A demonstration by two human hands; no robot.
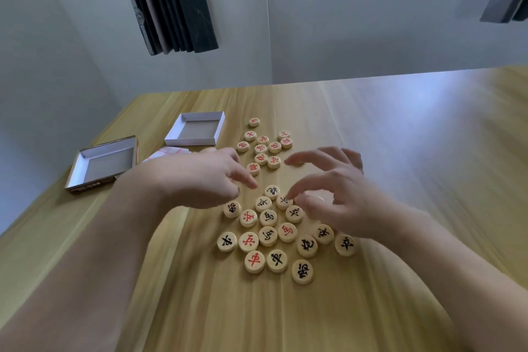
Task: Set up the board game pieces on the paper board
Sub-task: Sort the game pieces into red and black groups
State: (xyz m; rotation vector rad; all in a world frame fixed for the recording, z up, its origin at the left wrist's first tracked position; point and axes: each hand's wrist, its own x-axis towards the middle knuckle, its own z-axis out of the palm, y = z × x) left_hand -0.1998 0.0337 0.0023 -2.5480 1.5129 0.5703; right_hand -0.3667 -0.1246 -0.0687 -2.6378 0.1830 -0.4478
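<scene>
Fingers [248, 180] above discs [268, 217], boxes [194, 128] beyond

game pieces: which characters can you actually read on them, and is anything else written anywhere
"兵" on the red 兵 piece, near cluster
"車" on the red 車 piece, nearest row
"馬" on the red 馬 piece
"馬" on the black 馬 piece
"卒" on the black 卒 piece
far red-marked pieces: too small and blurred to read
paper board: red lines only, no text legible
</scene>
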